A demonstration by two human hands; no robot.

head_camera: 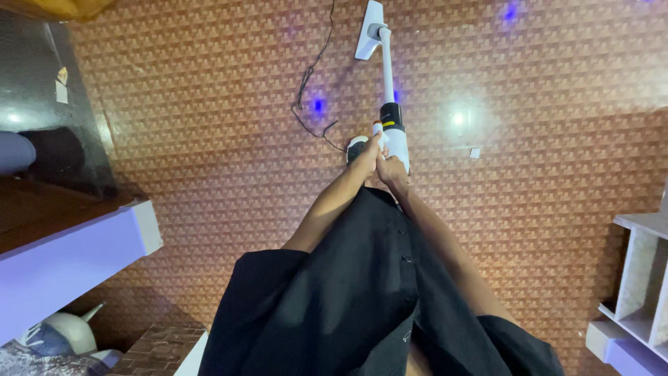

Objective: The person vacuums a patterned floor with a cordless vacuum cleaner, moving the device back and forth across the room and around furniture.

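Note:
A white stick vacuum cleaner (387, 76) stands in front of me, its flat white head (369, 31) on the patterned brown floor at the top. Its body has a black band with a yellow ring. My left hand (367, 157) and my right hand (391, 167) are both wrapped around the vacuum's handle end, close together. A thin black cord (309, 76) trails across the floor to the left of the tube. My black shirt fills the lower middle of the view.
A dark table with a white edge (76, 251) juts in at the left. White shelving (637, 285) stands at the right edge. A small white scrap (474, 152) lies on the floor. A white rounded object (66, 333) sits at the lower left.

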